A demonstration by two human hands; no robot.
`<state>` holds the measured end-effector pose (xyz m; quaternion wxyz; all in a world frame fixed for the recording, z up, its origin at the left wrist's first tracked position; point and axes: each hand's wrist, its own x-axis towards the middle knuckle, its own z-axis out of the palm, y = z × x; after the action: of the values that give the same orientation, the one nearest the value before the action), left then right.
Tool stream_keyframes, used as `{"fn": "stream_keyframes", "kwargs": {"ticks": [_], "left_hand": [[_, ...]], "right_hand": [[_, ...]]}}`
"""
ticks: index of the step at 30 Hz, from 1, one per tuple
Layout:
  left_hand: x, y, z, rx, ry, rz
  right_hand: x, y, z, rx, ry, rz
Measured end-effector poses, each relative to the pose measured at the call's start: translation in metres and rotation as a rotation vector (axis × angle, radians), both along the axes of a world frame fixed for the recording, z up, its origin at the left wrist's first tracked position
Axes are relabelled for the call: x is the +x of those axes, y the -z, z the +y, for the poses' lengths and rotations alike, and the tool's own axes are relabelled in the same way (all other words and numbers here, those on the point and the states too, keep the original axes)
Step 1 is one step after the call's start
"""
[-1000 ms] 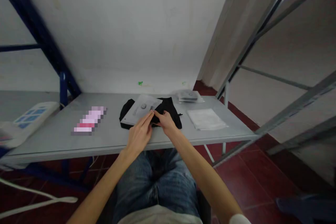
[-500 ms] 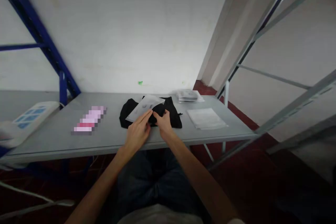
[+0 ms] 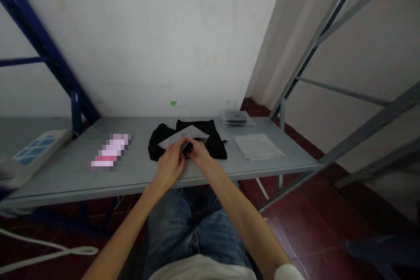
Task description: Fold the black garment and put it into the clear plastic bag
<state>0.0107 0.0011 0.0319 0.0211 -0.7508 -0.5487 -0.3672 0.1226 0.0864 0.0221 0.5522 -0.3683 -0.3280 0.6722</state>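
Observation:
A translucent plastic bag [image 3: 192, 131] with faint printing lies slanted over black fabric [image 3: 216, 142] on the table. My left hand [image 3: 171, 160] is closed on the bag's near edge, its fingers bent over the opening. Close beside it, my right hand [image 3: 199, 152] has its fingers curled at the same opening around a small black cloth piece [image 3: 187, 148], partly inside the bag. The fingers hide most of that piece. To the left under the bag bulges a rounded part of black fabric [image 3: 158, 138].
On the grey table [image 3: 138, 175], flat clear bags [image 3: 259, 146] lie at right, with a stack of filled bags [image 3: 236, 118] behind them. A blurred-out pink item [image 3: 111, 153] and a white box with blue panels [image 3: 39, 151] lie left. Metal frames [image 3: 293, 83] flank the table.
The bag has tipped flatter and its near edge has come toward me. The black piece, plainly visible before, is now mostly covered by bag and fingers. My right hand has shifted slightly left.

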Motion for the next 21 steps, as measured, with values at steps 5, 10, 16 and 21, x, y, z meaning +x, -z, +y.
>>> {"fn": "stream_keyframes", "kwargs": {"ticks": [5, 10, 16, 21], "left_hand": [[-0.012, 0.005, 0.007, 0.008, -0.08, -0.008], [-0.015, 0.006, 0.009, -0.031, -0.126, 0.026], [-0.02, 0.009, 0.015, -0.017, -0.106, -0.054], [-0.04, -0.006, 0.017, -0.032, -0.127, -0.2]], "right_hand": [[0.032, -0.016, -0.012, -0.004, -0.123, -0.326], [0.078, -0.022, -0.028, 0.221, -0.105, -0.741], [0.087, -0.033, -0.051, 0.694, 0.151, -1.094], [0.055, -0.031, -0.057, 1.029, 0.068, -1.36]]}}
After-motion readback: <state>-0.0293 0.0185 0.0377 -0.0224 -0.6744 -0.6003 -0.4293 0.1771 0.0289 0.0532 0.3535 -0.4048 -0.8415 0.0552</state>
